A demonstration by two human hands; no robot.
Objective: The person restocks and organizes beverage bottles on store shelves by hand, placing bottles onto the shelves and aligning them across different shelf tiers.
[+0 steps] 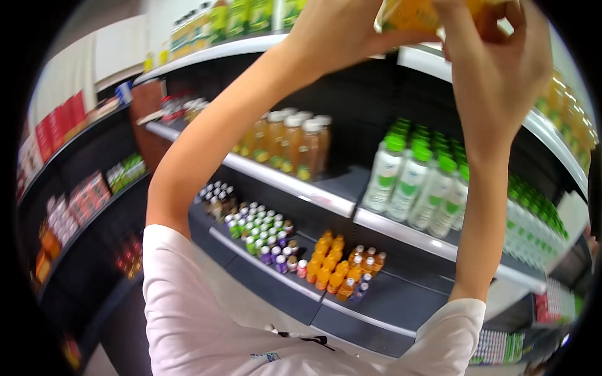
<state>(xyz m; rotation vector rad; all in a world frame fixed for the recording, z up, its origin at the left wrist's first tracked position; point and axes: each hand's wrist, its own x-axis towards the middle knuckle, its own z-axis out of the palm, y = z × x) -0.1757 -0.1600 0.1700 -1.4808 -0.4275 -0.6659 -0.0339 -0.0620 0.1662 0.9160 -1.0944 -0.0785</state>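
Two forearms point(235, 116) rise bent-elbowed from white sleeves point(172, 276); the left hand point(342, 28), near twelve o'clock, and right hand point(498, 72), at two, both grasp a yellow package point(411, 17) at one, its top out of frame. Holding it well calls for even, gentle pressure and steady wrists, clear of the shelf edge point(426, 61) beyond and green-capped bottles point(416, 178) at three.

The person has on a white shirt point(207, 307) — soft, loose and a bit wrinkled. Its short sleeves end in plain edges, on the left sleeve point(164, 257) and the right sleeve point(461, 319). The arms below are bare. A little blue and green mark point(266, 357) sits on the front — too small to read.
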